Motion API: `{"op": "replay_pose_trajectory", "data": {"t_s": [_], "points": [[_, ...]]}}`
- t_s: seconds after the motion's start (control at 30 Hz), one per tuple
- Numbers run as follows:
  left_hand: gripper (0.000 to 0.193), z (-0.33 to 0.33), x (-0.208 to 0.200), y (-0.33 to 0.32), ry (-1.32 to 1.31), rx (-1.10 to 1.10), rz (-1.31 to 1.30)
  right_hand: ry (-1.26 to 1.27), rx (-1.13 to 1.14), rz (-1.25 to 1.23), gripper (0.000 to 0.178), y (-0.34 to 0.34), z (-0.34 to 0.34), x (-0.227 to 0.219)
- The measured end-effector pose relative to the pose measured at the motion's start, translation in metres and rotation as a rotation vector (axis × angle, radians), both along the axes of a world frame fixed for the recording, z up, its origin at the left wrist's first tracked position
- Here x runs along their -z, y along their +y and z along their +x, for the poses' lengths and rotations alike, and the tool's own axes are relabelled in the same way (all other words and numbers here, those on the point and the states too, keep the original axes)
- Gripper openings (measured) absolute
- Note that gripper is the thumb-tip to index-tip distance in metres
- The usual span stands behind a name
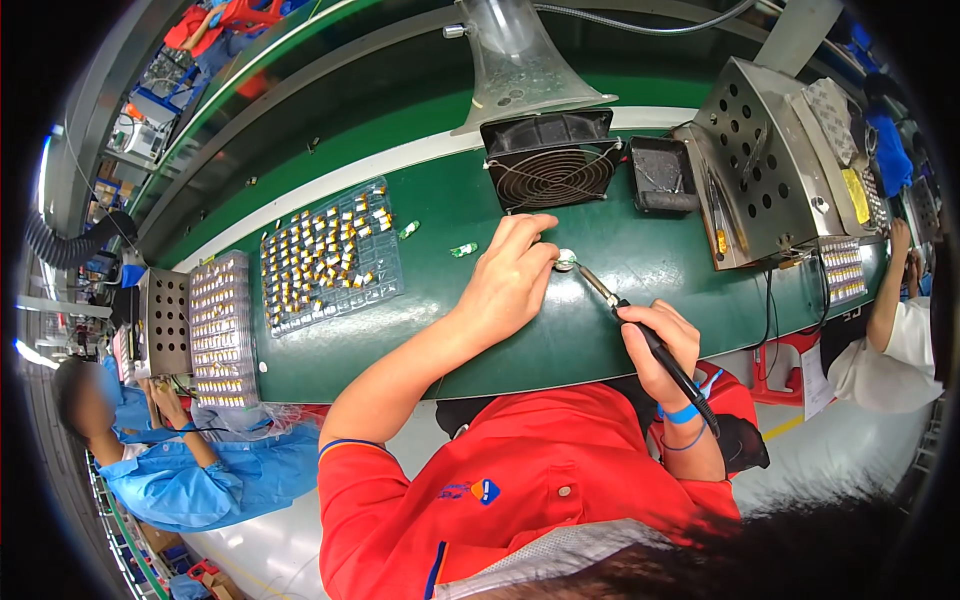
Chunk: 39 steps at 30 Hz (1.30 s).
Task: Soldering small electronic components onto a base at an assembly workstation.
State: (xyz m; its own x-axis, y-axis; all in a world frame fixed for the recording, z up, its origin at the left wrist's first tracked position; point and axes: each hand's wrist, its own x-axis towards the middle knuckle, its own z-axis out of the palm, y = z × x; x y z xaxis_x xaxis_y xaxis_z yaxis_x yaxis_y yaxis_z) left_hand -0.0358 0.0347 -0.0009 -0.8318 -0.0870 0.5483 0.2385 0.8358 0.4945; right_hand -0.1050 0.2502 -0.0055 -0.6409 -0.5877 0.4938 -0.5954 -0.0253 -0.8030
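Note:
My right hand (664,345) is wrapped round a black-handled soldering iron (655,350), holding it like a pen. The metal tip of the iron slants up and left to a small round whitish part (566,260) with some green on it. My left hand (510,275) is over the green bench, its fingers curled and pinching at that small part; the exact grip is partly hidden by the fingers. Two small green-and-white pieces, one (463,249) beside my left hand and another (409,229) farther left, lie on the bench.
A clear tray (385,285) of small yellow-and-white components lies left. A black fan (553,172) stands ahead under an extraction hood (520,65). Right of it are a black tray (663,175) and a perforated metal box (750,165). Co-workers sit on both sides.

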Motion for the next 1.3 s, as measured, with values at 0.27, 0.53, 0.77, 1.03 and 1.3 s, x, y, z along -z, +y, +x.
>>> {"op": "replay_pose_trajectory", "data": {"t_s": [0.27, 0.53, 0.77, 1.03, 1.3], "points": [[0.014, 0.0, -0.001, 0.0, 0.001, 0.005, -0.021, -0.016, -0.013, -0.022, 0.018, 0.0, 0.0, 0.002], [0.015, -0.003, 0.002, 0.003, -0.013, 0.021, -0.068, -0.013, -0.005, -0.024, 0.018, 0.0, -0.001, 0.001], [0.016, -0.004, 0.002, 0.005, -0.007, 0.035, -0.033, -0.008, -0.024, -0.013, 0.017, 0.0, -0.001, 0.001], [0.01, 0.03, -0.029, -0.019, 0.004, -0.185, 0.003, -0.011, -0.007, 0.01, 0.015, 0.0, 0.001, -0.001], [0.016, 0.108, -0.035, -0.113, -0.253, -0.63, -0.133, -0.026, 0.003, 0.035, 0.016, 0.003, 0.005, -0.002]]}}
